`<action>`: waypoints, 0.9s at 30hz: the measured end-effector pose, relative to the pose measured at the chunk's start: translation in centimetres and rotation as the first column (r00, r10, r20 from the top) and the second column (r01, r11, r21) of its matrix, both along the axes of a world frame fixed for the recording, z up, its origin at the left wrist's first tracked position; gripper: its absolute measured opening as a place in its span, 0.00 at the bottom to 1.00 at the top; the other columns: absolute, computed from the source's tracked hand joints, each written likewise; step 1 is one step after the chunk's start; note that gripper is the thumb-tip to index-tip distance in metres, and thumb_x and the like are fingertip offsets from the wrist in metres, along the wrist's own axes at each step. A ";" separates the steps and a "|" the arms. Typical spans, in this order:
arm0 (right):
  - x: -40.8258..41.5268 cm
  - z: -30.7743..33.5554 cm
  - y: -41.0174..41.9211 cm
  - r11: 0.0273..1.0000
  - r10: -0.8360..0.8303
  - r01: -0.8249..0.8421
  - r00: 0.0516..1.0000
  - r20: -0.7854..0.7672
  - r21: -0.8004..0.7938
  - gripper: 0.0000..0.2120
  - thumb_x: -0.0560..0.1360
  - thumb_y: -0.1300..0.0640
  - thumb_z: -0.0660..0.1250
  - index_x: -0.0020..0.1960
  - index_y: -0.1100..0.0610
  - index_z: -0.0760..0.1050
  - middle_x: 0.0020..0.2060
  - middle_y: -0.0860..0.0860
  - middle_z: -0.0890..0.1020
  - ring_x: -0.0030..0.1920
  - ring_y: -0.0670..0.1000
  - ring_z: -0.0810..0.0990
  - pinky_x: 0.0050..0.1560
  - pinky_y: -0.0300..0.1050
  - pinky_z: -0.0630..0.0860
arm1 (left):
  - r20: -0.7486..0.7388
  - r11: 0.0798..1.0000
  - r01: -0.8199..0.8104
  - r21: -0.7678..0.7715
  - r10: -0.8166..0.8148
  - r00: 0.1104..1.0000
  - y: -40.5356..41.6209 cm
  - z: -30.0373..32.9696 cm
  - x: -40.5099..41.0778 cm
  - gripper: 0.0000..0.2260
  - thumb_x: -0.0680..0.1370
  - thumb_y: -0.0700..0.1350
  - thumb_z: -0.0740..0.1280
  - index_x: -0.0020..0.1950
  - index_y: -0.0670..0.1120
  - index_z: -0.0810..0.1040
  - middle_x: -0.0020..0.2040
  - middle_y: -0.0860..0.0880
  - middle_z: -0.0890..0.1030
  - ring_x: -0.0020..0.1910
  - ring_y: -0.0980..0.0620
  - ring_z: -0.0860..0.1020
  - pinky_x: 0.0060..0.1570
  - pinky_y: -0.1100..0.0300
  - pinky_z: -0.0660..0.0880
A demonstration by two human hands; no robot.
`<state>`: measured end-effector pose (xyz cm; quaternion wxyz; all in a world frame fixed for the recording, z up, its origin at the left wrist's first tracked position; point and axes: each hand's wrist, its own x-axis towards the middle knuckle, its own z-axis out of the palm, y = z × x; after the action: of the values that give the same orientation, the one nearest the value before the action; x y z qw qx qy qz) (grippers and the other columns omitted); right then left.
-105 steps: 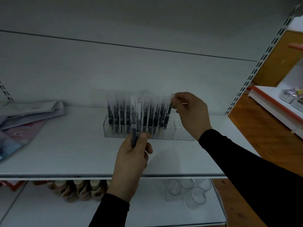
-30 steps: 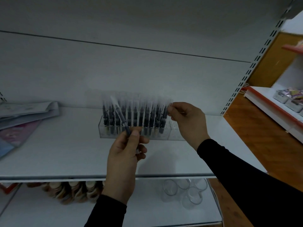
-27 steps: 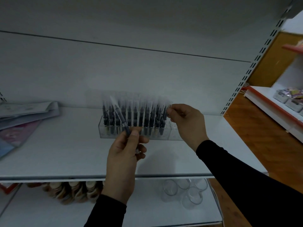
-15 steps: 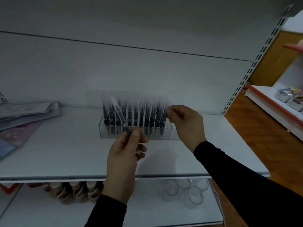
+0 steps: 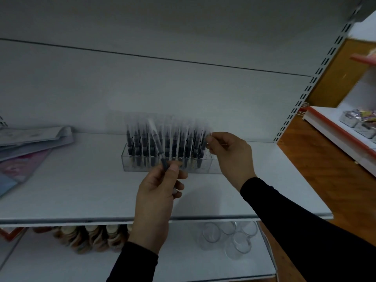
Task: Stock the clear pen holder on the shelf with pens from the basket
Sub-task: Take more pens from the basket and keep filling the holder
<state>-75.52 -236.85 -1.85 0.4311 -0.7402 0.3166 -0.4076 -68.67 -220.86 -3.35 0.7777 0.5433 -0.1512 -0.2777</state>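
A clear pen holder [image 5: 130,166] stands on the white shelf [image 5: 85,190], packed with several dark pens in clear sleeves [image 5: 179,143]. My left hand [image 5: 156,198] is in front of the holder and grips a wrapped pen [image 5: 156,142] that tilts up to the left. My right hand [image 5: 230,155] pinches the top of the rightmost pen in the holder [image 5: 202,147]. The holder's right end behind this hand looks empty. No basket is in view.
Flat paper booklets [image 5: 30,143] lie at the shelf's left end. On the lower shelf sit brown jars [image 5: 91,239] and clear glass cups [image 5: 227,237]. A slotted upright [image 5: 301,98] bounds the shelf on the right, with wooden floor and another rack [image 5: 345,131] beyond.
The pen in my left hand has tilted from upright to leaning left. My right hand has stayed at the rightmost pen. The view has shifted slightly.
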 end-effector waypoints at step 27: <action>0.0 0.1 -0.4 1.000 -0.018 0.017 0.996 -0.086 -0.010 0.05 0.78 0.56 0.68 0.50 0.55 0.82 0.40 0.47 0.85 0.42 0.45 0.84 0.45 0.30 0.77 | 0.008 1.000 0.010 0.018 -0.011 1.000 0.0 0.0 -0.1 0.07 0.79 0.44 0.65 0.46 0.48 0.82 0.38 0.48 0.83 0.36 0.52 0.75 0.38 0.58 0.73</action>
<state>-75.55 -237.27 -1.74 0.4100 -0.7562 0.3396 -0.3804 -68.78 -220.85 -3.39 0.7708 0.5505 -0.1547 -0.2808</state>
